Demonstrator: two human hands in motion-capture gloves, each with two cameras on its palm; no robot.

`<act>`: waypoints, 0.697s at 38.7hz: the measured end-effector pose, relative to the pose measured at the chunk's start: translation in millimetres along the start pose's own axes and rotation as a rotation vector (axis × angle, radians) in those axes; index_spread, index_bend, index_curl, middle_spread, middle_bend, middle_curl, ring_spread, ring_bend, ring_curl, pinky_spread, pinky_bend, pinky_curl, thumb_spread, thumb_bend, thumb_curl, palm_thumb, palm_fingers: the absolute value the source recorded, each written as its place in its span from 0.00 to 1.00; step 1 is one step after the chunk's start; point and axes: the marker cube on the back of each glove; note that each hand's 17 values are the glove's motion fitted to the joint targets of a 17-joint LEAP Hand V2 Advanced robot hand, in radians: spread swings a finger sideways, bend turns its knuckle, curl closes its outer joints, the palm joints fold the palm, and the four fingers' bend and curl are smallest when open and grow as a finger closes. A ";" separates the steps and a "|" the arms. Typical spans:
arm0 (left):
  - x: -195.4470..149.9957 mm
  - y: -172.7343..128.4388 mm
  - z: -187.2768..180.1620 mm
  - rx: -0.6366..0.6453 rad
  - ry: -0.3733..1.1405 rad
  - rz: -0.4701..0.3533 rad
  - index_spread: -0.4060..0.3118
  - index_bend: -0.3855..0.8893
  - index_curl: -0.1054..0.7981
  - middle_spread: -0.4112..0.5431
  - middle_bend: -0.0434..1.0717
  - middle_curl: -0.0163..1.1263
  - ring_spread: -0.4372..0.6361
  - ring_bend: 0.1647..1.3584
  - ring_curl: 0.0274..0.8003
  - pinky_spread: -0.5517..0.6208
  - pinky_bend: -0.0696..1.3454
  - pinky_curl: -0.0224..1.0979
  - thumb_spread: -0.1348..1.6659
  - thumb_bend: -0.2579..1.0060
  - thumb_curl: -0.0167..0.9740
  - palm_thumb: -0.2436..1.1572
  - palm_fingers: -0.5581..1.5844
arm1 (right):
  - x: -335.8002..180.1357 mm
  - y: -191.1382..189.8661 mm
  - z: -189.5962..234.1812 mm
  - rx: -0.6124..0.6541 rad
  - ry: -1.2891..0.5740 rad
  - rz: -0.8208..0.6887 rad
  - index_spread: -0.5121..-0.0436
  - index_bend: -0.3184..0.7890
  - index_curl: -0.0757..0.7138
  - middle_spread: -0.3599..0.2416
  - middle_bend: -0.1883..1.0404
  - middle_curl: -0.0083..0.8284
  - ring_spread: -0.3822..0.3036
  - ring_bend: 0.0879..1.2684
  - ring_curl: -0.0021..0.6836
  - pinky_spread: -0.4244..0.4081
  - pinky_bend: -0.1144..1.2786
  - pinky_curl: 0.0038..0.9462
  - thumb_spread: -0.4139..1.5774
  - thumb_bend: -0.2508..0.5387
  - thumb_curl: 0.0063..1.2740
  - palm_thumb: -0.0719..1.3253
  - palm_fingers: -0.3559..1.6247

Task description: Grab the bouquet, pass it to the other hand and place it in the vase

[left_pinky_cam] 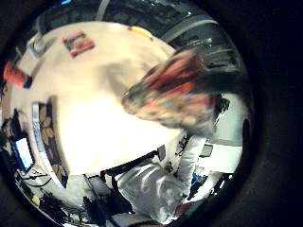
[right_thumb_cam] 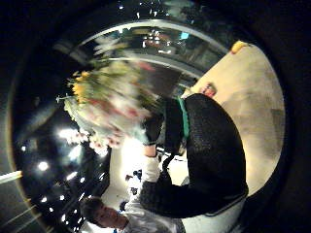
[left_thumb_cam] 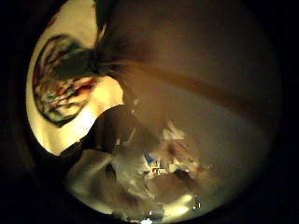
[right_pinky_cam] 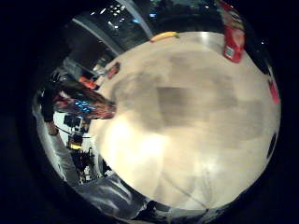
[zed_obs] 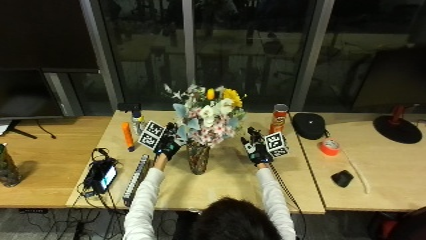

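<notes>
We judged the main risk to be a tip: the bouquet (zed_obs: pixel 208 114) stood far wider than the vase (zed_obs: pixel 198 158) under it, so a snagged stem or a nudge as the left hand (zed_obs: pixel 168 145) drew off could have rocked the vase over on the worktop (zed_obs: pixel 219 185). A lesser risk was the bunch leaning out and sagging to one side of the vase if its stems were not fully down; we could not see how deep they sat.

The bouquet stood upright in the vase, blooms above its rim. Our left hand was just beside the vase, close against the lower foliage; whether its fingers were apart or clamped on the stems we could not tell. Our right hand (zed_obs: pixel 258 149) hung on the vase's other side, clear of the bouquet, fingers loosely apart and holding nothing.
</notes>
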 end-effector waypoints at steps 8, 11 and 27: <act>-22.9 31.0 -21.5 -0.091 0.261 0.090 0.66 0.30 0.44 0.81 0.18 0.29 0.76 0.26 0.35 0.80 0.28 0.33 0.52 0.18 0.56 0.53 0.08 | 43.1 0.6 -15.3 0.082 0.126 0.095 0.25 0.43 0.45 0.38 0.44 0.45 0.45 0.18 0.41 0.73 0.24 0.34 0.86 0.31 0.28 0.39 0.28; -20.7 30.1 -27.8 -0.077 0.290 0.045 0.68 0.31 0.39 0.86 0.17 0.27 0.82 0.24 0.33 0.85 0.26 0.31 0.54 0.18 0.54 0.53 0.09 | 50.2 2.4 -20.7 0.110 0.184 0.135 0.25 0.43 0.45 0.40 0.42 0.45 0.45 0.17 0.41 0.73 0.23 0.34 0.86 0.31 0.28 0.39 0.28; 4.0 26.6 -67.0 0.149 0.273 0.192 0.69 0.35 0.28 0.87 0.21 0.25 0.90 0.21 0.29 0.90 0.19 0.28 0.61 0.19 0.46 0.56 0.18 | 74.8 17.0 -2.0 0.056 0.160 0.132 0.26 0.42 0.44 0.45 0.39 0.43 0.47 0.16 0.41 0.73 0.22 0.35 0.87 0.30 0.27 0.39 0.30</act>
